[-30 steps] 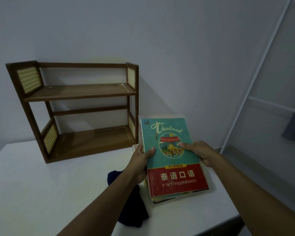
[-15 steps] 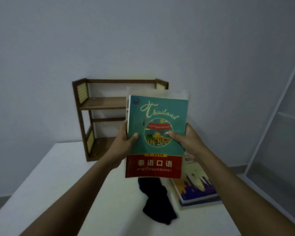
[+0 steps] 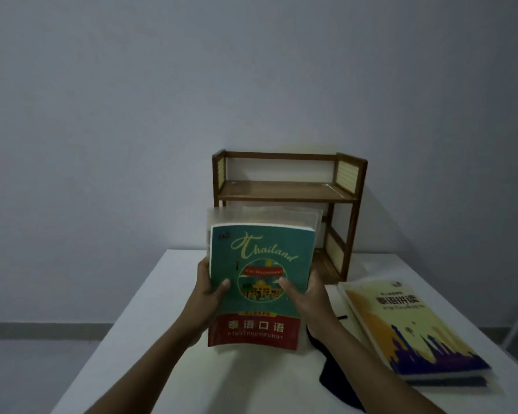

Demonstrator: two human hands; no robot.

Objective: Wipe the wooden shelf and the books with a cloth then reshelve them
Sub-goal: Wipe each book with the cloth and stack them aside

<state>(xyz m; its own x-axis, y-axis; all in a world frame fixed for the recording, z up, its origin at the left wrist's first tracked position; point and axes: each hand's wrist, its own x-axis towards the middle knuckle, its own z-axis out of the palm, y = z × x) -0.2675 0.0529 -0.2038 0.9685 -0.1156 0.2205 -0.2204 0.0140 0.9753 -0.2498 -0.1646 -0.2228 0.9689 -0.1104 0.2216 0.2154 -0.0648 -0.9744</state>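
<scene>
A teal and red Thailand book (image 3: 257, 282) stands upright in the air above the white table (image 3: 150, 339), with a clear plastic sleeve behind it. My left hand (image 3: 205, 294) grips its left edge, thumb on the cover. My right hand (image 3: 308, 297) grips its right edge, thumb on the cover too. Behind the book stands the two-tier wooden shelf (image 3: 287, 192), both boards bare. A dark cloth (image 3: 335, 375) lies on the table under my right forearm. A yellow and purple book (image 3: 407, 327) lies flat on a small stack at the right.
The shelf stands against a plain grey wall at the table's far edge. The floor shows at the left below the table's edge. A white frame post rises at the far right.
Both hands lifted the Thailand book off the stack and hold it upright in front of the shelf. My view swung left, so the shelf now sits centre and the stack lies at the right.
</scene>
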